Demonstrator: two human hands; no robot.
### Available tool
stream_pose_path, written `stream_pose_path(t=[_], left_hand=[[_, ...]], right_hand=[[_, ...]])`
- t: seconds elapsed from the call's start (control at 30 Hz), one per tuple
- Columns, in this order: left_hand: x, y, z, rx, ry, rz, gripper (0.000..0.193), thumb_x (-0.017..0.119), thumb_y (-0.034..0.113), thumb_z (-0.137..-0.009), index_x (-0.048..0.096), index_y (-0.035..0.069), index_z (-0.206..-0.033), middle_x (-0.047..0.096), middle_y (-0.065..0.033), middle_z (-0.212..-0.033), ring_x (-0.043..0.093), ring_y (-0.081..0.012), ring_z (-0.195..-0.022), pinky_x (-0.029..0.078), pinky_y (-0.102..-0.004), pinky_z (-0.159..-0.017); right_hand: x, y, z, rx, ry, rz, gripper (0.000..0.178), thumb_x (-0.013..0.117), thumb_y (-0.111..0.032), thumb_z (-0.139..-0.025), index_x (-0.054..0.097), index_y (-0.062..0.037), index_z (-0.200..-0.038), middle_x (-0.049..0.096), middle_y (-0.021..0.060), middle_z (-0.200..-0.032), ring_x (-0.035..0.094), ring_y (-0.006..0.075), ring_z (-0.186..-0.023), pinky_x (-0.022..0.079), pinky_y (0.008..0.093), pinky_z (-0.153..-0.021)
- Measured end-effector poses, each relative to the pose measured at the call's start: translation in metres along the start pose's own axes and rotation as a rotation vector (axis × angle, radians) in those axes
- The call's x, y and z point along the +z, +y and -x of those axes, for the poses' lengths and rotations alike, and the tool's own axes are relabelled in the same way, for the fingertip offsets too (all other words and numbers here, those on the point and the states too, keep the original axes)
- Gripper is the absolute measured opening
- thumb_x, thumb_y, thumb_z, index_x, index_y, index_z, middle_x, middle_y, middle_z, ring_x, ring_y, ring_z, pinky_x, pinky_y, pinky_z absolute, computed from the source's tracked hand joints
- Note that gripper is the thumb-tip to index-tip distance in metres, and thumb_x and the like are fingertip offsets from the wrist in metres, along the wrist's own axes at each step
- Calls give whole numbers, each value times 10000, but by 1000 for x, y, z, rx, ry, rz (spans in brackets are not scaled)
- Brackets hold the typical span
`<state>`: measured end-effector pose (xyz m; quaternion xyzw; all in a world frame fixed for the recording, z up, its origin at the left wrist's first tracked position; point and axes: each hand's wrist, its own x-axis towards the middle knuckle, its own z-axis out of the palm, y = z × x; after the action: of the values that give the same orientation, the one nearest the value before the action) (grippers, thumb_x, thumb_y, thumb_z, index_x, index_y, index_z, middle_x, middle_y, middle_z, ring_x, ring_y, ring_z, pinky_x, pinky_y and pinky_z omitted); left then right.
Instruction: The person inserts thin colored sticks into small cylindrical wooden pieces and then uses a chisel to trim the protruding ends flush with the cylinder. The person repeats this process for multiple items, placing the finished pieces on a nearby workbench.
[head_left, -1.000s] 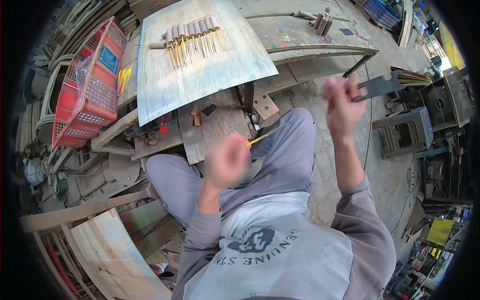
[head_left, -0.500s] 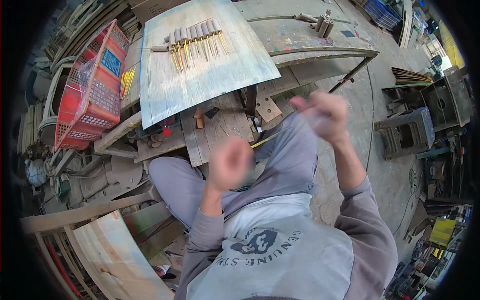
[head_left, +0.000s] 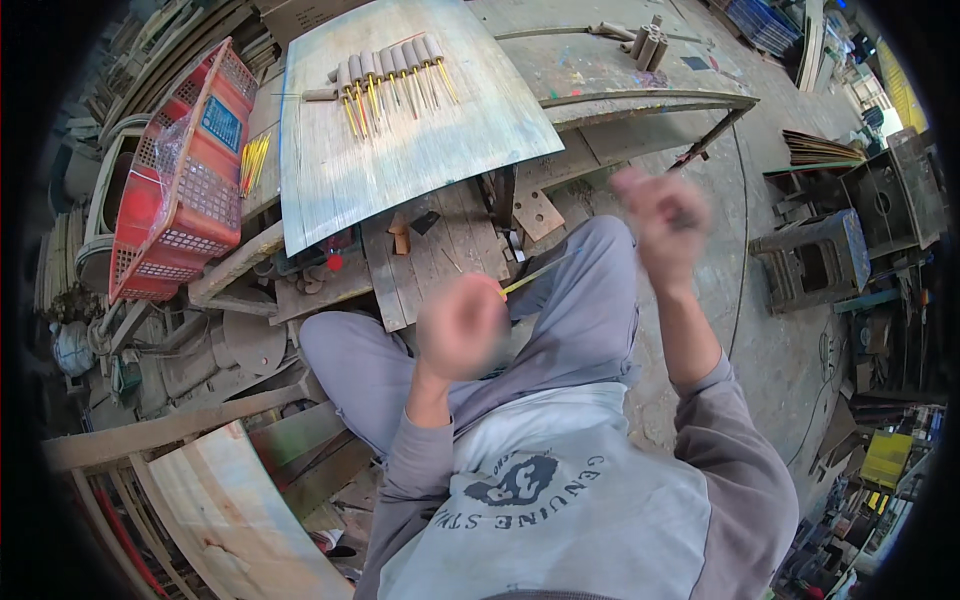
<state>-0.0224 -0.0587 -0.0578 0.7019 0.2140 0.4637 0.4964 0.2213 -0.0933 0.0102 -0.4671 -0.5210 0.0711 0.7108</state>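
My left hand (head_left: 463, 328) is closed in front of my lap, blurred. A thin yellow stick (head_left: 527, 281) juts from its fingers over my right thigh. My right hand (head_left: 672, 218) is raised beyond my right knee, clear of the stick. Motion smears its fingers, and whether it holds anything cannot be made out. Ahead, on a pale whitish-blue board (head_left: 430, 150), several grey-brown tubes (head_left: 393, 65) with thin yellow sticks lie side by side in a row. One more tube (head_left: 320, 95) lies crosswise at the row's left end.
At the left stands a red plastic basket (head_left: 175, 190), next to a bunch of yellow sticks (head_left: 256, 165). Several loose tubes (head_left: 649, 46) stand on the paint-stained table (head_left: 570, 75). A wooden block with holes (head_left: 538, 214) lies below. A dark stool (head_left: 812, 262) stands on the right.
My right hand has moved slightly to the right, farther from the stick. My left hand has stayed nearly in place with the yellow stick, and the row of tubes is unchanged.
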Motion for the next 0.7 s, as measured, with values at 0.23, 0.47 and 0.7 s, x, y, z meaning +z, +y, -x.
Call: stream_pose_path(t=[0.23, 0.47, 0.7], left_hand=[[3, 7, -1, 21, -42, -14, 47, 571, 54, -848, 563, 12, -829, 425, 14, -535, 335, -47, -441, 254, -227, -430], [-2, -1, 0, 12, -4, 5, 55, 566, 58, -855, 563, 12, -824, 390, 22, -517, 316, -47, -440, 243, -225, -436], [-6, 6, 2, -57, -100, -18, 94, 542, 67, -882, 535, -14, -835, 572, -33, -728, 479, -39, -598, 358, -180, -511]], right_hand=[[8, -12, 3, -65, -94, 241, 363, 716, -13, -772, 405, -68, -592, 425, 34, -512, 409, 110, -446, 326, 277, -427], [1, -1, 8, -100, -49, 376, 352, 733, -50, -761, 419, -38, -602, 329, 102, -558, 337, 236, -449, 283, 308, -427], [0, -13, 7, -224, -156, 424, 291, 728, 36, -639, 446, -26, -666, 439, 92, -561, 433, 180, -486, 381, 285, -484]])
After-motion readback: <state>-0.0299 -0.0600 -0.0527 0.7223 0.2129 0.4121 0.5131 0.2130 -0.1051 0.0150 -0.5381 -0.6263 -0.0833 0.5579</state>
